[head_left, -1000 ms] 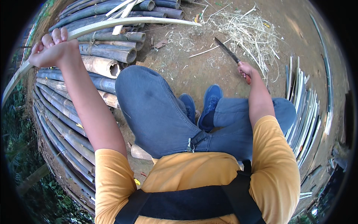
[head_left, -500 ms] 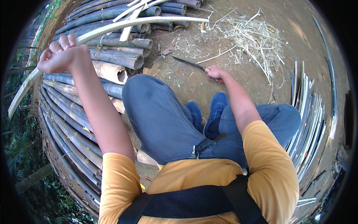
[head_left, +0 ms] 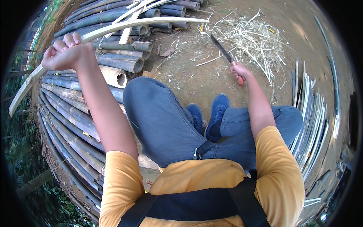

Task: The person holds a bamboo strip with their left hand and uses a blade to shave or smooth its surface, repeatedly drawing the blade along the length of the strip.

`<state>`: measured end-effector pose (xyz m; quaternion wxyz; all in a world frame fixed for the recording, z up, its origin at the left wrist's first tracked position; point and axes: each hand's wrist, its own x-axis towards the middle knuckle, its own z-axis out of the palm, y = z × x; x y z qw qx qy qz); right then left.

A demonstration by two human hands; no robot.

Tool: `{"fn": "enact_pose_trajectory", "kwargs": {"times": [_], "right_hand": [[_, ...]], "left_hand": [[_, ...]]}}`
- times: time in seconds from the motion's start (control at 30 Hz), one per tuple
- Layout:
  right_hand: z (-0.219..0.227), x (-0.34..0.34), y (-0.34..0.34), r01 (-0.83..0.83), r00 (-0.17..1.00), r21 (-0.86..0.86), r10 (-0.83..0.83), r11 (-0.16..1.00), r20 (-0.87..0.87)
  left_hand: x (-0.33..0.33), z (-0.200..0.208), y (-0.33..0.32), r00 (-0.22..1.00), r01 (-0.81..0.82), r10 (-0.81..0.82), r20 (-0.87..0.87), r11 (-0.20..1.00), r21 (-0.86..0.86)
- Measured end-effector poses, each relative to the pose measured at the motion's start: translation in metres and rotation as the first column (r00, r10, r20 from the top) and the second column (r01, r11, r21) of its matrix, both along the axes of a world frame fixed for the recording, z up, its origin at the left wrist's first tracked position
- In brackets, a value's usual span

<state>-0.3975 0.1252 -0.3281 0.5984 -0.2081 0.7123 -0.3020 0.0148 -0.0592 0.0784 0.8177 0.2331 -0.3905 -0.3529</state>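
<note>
At the upper left, my left hand (head_left: 66, 53) is closed around a long, pale bamboo strip (head_left: 136, 24). One end of the strip reaches out to the far middle, and the other slants down at the left rim. My right hand (head_left: 240, 72) grips the red-ended handle of a long knife (head_left: 222, 49) out in front of my feet. Its dark blade points up and to the left, and its tip is a little below the strip's far end. Blade and strip look apart. Some of my left fingers are hidden behind the strip.
Stacked bamboo poles (head_left: 121, 62) fill the left side, with pale split pieces (head_left: 130, 24) lying across their far part. A heap of thin shavings (head_left: 253, 43) covers the ground ahead. Many narrow strips (head_left: 312, 125) lie bundled at the right, beside my bent knee.
My right hand has moved right and slightly nearer the strip bundle, and the knife has swung from pointing left to pointing up-left. My left hand with the bamboo strip has barely shifted.
</note>
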Motion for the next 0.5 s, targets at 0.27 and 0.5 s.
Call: {"fn": "enact_pose_trajectory", "kwargs": {"times": [0.27,0.5], "right_hand": [[-0.012,0.128,-0.068,-0.231,0.932,-0.053,0.237,0.972,0.276],[-0.038,0.114,-0.083,-0.064,0.951,0.019,0.056,0.998,0.303]], "left_hand": [[-0.007,0.012,0.006,1.000,-0.006,0.006,-0.002,1.000,0.011],[-0.003,0.004,0.007,0.999,0.027,-0.027,-0.018,0.999,0.028]]}}
